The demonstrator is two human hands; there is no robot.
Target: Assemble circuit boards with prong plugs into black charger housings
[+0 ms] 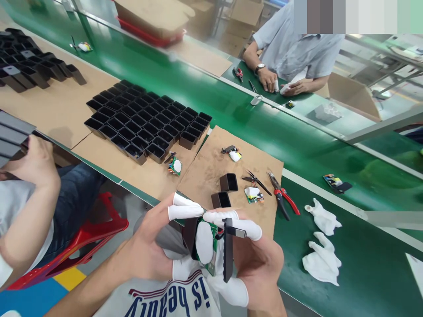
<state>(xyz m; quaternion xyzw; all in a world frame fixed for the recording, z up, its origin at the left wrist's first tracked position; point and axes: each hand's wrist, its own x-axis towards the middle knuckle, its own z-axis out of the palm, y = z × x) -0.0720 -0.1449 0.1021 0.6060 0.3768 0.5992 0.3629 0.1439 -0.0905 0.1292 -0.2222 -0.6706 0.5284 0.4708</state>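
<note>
The left hand (148,253), fingertips in white rubber cots, clasps a black plastic open-ended housing (188,235) at six o'clock in the view. A green circuit board with a white oval pad (205,244) sits against the housing. The right hand (261,264) pinches a flat black ribbed cover (228,253) at the board's three o'clock side. Red-handled pliers (283,200) lie at two o'clock from the hands.

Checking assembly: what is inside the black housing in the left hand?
A green circuit board with a white pad pokes out of the black housing in the left hand. Walls and the right hand's black cover hide the rest.
</note>
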